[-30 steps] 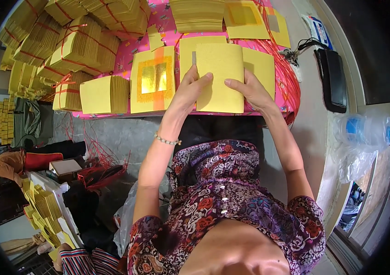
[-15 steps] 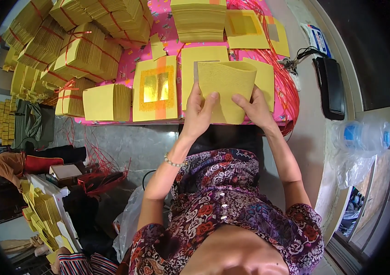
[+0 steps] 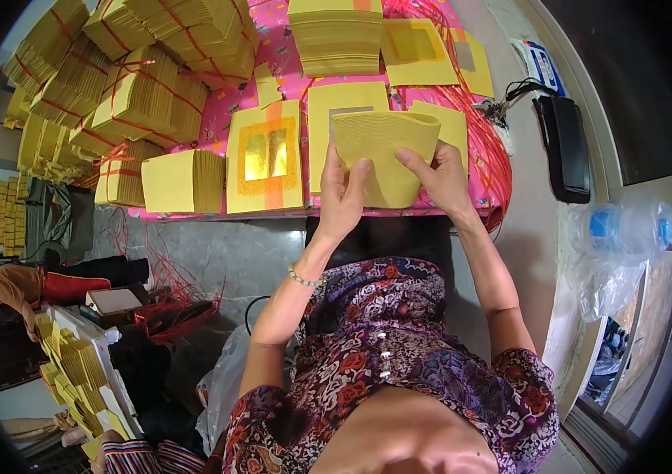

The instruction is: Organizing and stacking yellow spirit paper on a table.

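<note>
A folded yellow paper sheet (image 3: 379, 146) is held upright over the front of the table. Its right side bends over in a soft curve. My left hand (image 3: 341, 189) grips its lower left edge, thumb on the near face. From the right, my right hand (image 3: 440, 180) pinches it with the thumb across the front; some fingers are hidden behind. Beyond it lie plain yellow sheets, one (image 3: 360, 96) showing part of a grey patch. Left of my hands lies a yellow sheet with a shiny gold square (image 3: 266, 154) in an orange border.
A pink patterned cloth (image 3: 221, 107) covers the table. At left stand yellow paper bundles (image 3: 142, 95) tied with red strands, and a low stack (image 3: 182, 180). A tall stack (image 3: 334, 43) stands at the back. Red strands (image 3: 496, 158) hang over the right edge. Lower left, another person's striped sleeve (image 3: 130, 457) shows.
My right thumb has moved slightly up the sheet, and the curve at its right has flattened a little. My left hand keeps its grip. The whole view has shifted slightly.
</note>
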The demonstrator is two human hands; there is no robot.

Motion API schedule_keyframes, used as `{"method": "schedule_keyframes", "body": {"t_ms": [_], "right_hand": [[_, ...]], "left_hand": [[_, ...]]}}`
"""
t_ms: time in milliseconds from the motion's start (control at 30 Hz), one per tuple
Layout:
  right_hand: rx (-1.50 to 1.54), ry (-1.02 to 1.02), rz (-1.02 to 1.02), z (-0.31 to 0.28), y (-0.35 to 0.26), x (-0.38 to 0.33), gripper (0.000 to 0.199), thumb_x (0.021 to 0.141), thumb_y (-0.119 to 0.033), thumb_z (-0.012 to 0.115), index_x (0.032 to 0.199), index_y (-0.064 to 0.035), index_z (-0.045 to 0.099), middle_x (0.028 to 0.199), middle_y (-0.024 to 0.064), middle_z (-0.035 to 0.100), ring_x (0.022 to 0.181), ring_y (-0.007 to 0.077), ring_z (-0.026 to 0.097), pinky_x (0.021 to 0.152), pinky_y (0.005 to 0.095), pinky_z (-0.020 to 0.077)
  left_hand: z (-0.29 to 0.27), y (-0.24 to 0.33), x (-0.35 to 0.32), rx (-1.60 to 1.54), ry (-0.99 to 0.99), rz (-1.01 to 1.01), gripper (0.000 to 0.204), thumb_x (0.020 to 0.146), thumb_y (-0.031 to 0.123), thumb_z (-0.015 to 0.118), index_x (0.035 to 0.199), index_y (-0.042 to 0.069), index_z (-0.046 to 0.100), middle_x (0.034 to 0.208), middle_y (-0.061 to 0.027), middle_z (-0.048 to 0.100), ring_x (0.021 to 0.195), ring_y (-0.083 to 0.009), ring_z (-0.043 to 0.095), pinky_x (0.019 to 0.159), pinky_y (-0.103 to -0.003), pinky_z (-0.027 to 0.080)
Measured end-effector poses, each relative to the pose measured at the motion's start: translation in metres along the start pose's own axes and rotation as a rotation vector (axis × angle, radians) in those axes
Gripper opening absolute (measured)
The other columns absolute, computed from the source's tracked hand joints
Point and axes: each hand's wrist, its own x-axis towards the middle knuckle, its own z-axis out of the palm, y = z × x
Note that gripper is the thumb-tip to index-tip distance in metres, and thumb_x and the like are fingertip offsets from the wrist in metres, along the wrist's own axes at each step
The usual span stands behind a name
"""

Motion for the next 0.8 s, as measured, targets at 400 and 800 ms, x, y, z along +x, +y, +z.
{"method": "schedule_keyframes", "body": {"t_ms": [400, 800], "right_hand": [[-0.017, 0.096, -0.02, -0.017, 0.003, 0.008, 0.019, 0.09, -0.016, 0.062, 0.094, 0.0014, 0.065, 0.079, -0.001, 0.064, 0.069, 0.0024, 0.054, 0.059, 0.019, 0.044], [0.034, -0.107, 0.264, -0.022, -0.001, -0.001, 0.031, 0.089, -0.024, 0.062, 0.098, 0.0051, 0.064, 0.085, 0.0071, 0.067, 0.073, 0.0085, 0.063, 0.063, 0.0218, 0.0512]], "left_hand": [[-0.009, 0.01, -0.003, -0.068, -0.057, -0.192, 0.044, 0.091, 0.002, 0.05, 0.133, -0.001, 0.037, 0.123, -0.0094, 0.053, 0.111, -0.0143, 0.051, 0.093, -0.028, 0.042], [-0.012, 0.013, 0.024, -0.208, -0.093, -0.483, 0.04, 0.092, 0.003, 0.046, 0.132, 0.0, 0.038, 0.127, -0.0127, 0.052, 0.114, -0.0185, 0.051, 0.096, -0.031, 0.041]]}}
